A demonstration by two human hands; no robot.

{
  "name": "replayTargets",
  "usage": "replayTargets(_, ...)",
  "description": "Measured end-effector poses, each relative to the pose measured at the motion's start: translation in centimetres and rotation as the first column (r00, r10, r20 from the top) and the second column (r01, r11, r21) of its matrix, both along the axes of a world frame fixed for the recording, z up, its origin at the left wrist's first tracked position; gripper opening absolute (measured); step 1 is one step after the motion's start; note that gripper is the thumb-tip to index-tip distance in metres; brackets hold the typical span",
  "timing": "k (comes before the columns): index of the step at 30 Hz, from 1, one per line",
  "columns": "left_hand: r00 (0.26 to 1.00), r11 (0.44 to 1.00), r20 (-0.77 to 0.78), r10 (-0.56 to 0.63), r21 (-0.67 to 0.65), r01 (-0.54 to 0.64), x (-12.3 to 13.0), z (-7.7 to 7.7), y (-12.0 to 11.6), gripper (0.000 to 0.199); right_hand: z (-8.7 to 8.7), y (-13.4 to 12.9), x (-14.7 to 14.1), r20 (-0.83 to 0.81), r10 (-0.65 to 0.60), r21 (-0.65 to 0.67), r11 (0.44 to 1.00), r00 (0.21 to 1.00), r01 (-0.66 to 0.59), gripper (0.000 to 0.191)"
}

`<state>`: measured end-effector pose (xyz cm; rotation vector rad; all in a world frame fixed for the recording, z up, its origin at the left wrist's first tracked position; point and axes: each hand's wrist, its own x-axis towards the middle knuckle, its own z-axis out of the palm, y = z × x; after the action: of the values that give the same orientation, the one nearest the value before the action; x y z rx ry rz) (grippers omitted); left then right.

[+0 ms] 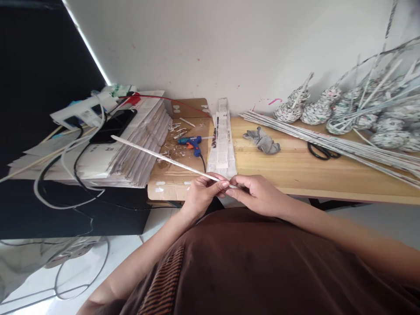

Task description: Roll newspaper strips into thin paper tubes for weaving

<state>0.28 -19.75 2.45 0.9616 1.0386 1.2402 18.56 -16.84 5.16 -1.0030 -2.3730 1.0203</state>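
Note:
A thin rolled paper stick [164, 158] slants from the upper left down to my hands at the table's front edge. My left hand [204, 192] pinches it near its lower end between thumb and fingers. Close beside it, my right hand [254, 192] has its thumb and fingertips closed on the tip of the same stick. Flat strips of newspaper [223, 144] lie just beyond my hands. To their left, a blue glue gun [193, 143] rests on a sheet of brown cardboard [173, 181].
Stacked paper [141, 153] at left carries a black phone [114, 124] and cables. A grey glove [262, 141], black-handled scissors [320, 151] and a bundle of paper sticks [305, 135] lie on the wooden table [262, 175]. Woven paper shapes [316, 111] stand at the back right.

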Motion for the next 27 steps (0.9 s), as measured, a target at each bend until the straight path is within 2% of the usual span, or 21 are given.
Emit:
replayTargets(3,0.998,0.999,0.03,0.052,0.007,-0.052,-0.3,0.2,0.0,0.023,-0.2,0.0,0.1,0.059,-0.02,0.228,0.974,0.998,0.006,0.03)
replayTargets(4,0.997,0.998,0.037,0.068,0.007,-0.068,-0.5,0.3,-0.1,0.023,-0.2,0.1,0.2,0.067,-0.031,0.267,0.964,0.997,0.012,0.03)
replayTargets(5,0.996,0.997,0.044,0.079,0.008,-0.079,-0.7,0.3,-0.1,0.023,-0.2,0.2,0.4,0.066,-0.031,0.248,0.969,0.997,0.014,0.031)
replayTargets(6,0.995,0.997,0.049,0.082,0.009,-0.083,-0.9,0.4,-0.1,0.024,-0.2,0.3,0.6,0.054,-0.01,0.157,0.988,0.998,0.002,0.033)
replayTargets(7,0.995,0.997,0.055,0.08,0.011,-0.081,-1.1,0.4,-0.2,0.024,-0.2,0.4,0.8,0.031,0.032,-0.003,0.999,0.999,-0.032,0.037)
replayTargets(8,0.995,0.997,0.062,0.078,0.012,-0.079,-1.2,0.4,-0.2,0.025,-0.1,0.6,1.0,-0.006,0.081,-0.195,0.977,0.997,-0.081,0.041)
replayTargets(9,0.995,0.997,0.068,0.077,0.016,-0.079,-1.2,0.3,-0.2,0.025,0.0,0.7,1.1,-0.05,0.122,-0.368,0.92,0.991,-0.132,0.044)
replayTargets(10,0.995,0.997,0.07,0.071,0.021,-0.073,-1.2,0.3,-0.2,0.024,0.1,0.8,1.1,-0.091,0.149,-0.488,0.855,0.985,-0.175,0.046)
replayTargets(11,0.996,0.998,0.068,0.055,0.028,-0.057,-1.2,0.2,-0.2,0.024,0.2,0.9,1.1,-0.12,0.161,-0.547,0.812,0.98,-0.201,0.047)
replayTargets(14,0.997,0.998,0.074,-0.02,0.053,0.016,-0.9,0.1,-0.1,0.021,0.2,1.1,0.7,-0.197,0.129,-0.569,0.792,0.972,-0.221,0.045)
replayTargets(15,0.996,0.997,0.081,-0.041,0.068,0.036,-0.9,0.1,-0.1,0.02,0.0,1.1,0.5,-0.249,0.112,-0.598,0.764,0.962,-0.243,0.044)
replayTargets(16,0.994,0.995,0.09,-0.058,0.085,0.05,-0.9,0.1,-0.1,0.019,-0.2,1.1,0.4,-0.311,0.092,-0.643,0.712,0.946,-0.281,0.043)
replayTargets(19,0.99,0.989,0.104,-0.093,0.123,0.08,-1.1,0.0,-0.1,0.015,-0.8,1.1,0.3,-0.457,0.037,-0.758,0.507,0.889,-0.411,0.037)
replayTargets(20,0.989,0.989,0.112,-0.101,0.123,0.087,-1.1,-0.1,-0.1,0.015,-0.9,1.1,0.3,-0.463,0.035,-0.77,0.48,0.886,-0.421,0.038)
replayTargets(21,0.987,0.989,0.122,-0.103,0.117,0.089,-1.2,-0.1,-0.1,0.014,-0.8,1.0,0.3,-0.444,0.051,-0.766,0.495,0.895,-0.409,0.038)
replayTargets(22,0.986,0.99,0.133,-0.102,0.108,0.088,-1.2,-0.2,-0.1,0.014,-0.6,0.9,0.2,-0.402,0.076,-0.741,0.558,0.912,-0.373,0.039)
replayTargets(24,0.986,0.992,0.139,-0.095,0.094,0.082,-1.2,-0.3,0.0,0.013,0.1,0.7,0.1,-0.272,0.104,-0.595,0.764,0.957,-0.252,0.04)
replayTargets(25,0.987,0.993,0.132,-0.091,0.092,0.079,-1.2,-0.2,0.0,0.013,0.4,0.7,0.0,-0.208,0.097,-0.492,0.849,0.973,-0.19,0.04)
replayTargets(26,0.989,0.993,0.124,-0.084,0.093,0.073,-1.2,-0.2,0.0,0.013,0.6,0.6,-0.1,-0.164,0.085,-0.412,0.899,0.983,-0.146,0.039)
replayTargets(27,0.991,0.994,0.114,-0.075,0.093,0.065,-1.2,-0.1,0.0,0.013,0.7,0.6,-0.1,-0.149,0.078,-0.382,0.915,0.986,-0.13,0.04)
